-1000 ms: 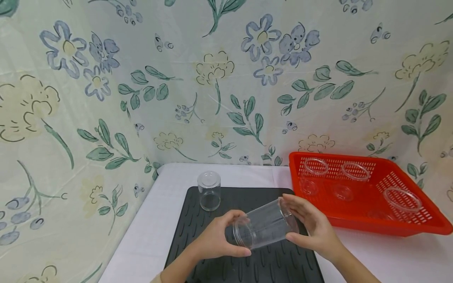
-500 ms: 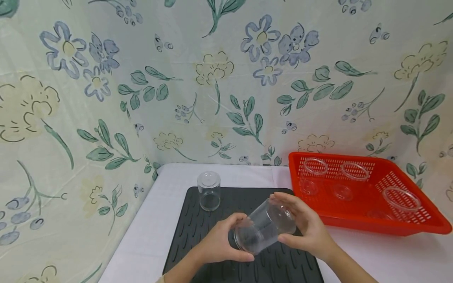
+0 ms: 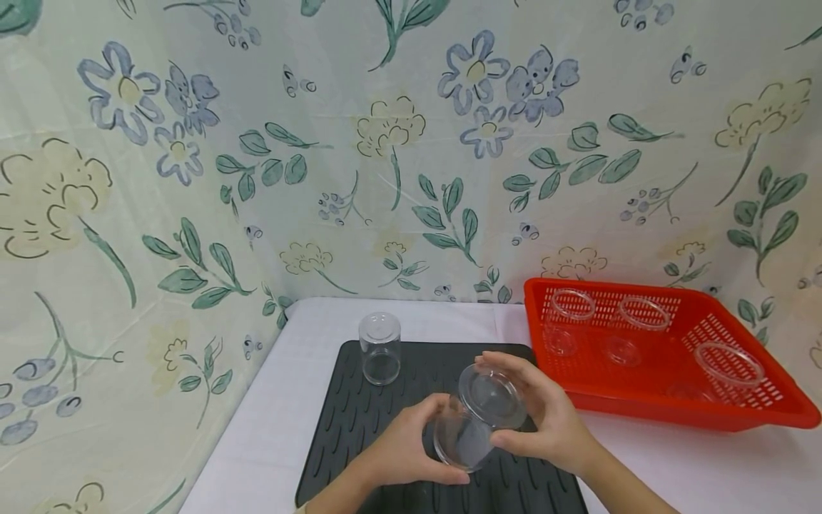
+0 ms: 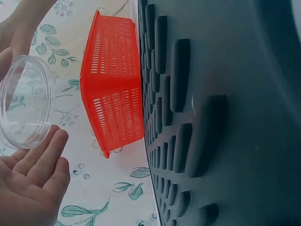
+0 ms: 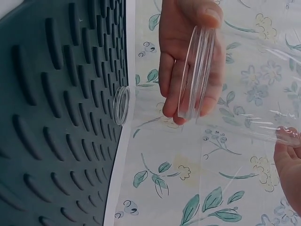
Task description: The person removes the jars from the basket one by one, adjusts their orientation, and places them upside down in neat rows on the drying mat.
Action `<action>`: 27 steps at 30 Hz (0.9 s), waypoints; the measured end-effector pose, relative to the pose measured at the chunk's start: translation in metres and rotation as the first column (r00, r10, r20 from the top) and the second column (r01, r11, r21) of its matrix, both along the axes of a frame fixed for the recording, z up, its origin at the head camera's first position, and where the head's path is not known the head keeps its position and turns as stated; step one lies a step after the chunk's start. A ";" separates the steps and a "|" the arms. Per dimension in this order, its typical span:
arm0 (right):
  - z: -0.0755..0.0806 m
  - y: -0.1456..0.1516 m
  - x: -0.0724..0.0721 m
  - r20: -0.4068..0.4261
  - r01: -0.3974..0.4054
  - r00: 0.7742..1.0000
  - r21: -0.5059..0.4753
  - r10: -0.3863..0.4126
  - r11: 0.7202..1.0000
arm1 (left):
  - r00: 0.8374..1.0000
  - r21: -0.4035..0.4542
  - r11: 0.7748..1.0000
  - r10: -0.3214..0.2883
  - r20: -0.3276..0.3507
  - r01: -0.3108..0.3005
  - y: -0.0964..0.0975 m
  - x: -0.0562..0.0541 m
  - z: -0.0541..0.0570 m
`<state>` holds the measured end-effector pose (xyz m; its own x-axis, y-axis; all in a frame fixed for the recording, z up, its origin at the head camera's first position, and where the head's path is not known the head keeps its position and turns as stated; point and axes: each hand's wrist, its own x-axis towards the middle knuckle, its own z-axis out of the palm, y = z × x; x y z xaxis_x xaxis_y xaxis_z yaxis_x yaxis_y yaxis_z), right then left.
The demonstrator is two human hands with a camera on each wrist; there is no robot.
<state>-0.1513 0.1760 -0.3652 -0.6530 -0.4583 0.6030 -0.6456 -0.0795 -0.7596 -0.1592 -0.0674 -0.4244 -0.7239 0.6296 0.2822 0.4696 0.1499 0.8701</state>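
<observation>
Closest to me, as I watch from far away, is the left hand (image 3: 411,450), with its thumb and fingers curved round the low, ridged end of a clear jar (image 3: 477,422). The right hand (image 3: 555,410) pinches the high, flat end between thumb and fingers. Each hand is spread just as wide as the jar, with the jar filling the gap. The jar is up in the air over a black mat (image 3: 349,414), tipped, with its ridged end down to the left and its flat end up to the right. I think the step in hand is getting the jar to the right tilt. To me, the next move calls for a slow, firm hold with both hands, because smooth, clear walls could slip. If the jar is to go down on the mat, the fingers at the low end must slide out from under its edge first. Farther back on the mat stands a second clear jar (image 3: 380,350), seemingly upside down. The mat lies on a white tablecloth (image 3: 270,428). Off to the right is a red basket (image 3: 642,407) with three clear jars (image 3: 566,323) inside. Behind it all hangs a flowery cloth (image 3: 347,71).
</observation>
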 end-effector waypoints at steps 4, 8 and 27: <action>-0.001 -0.002 0.000 0.011 0.004 1.000 0.008 -0.004 1.000 | 1.000 0.010 1.000 -0.009 -0.002 0.010 0.002 0.000 -0.001; -0.001 -0.003 0.001 0.025 0.015 1.000 0.012 -0.015 1.000 | 1.000 -0.001 1.000 0.000 0.002 0.000 0.002 0.001 -0.001; -0.005 0.001 0.000 0.027 0.037 0.999 0.021 -0.038 0.999 | 0.982 -0.333 0.925 0.188 -0.026 -0.185 -0.036 0.003 0.003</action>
<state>-0.1508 0.1773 -0.3703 -0.6861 -0.4449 0.5757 -0.6269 -0.0400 -0.7780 -0.1563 -0.1029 -0.4215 -0.8384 0.5399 0.0752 0.3997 0.5151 0.7582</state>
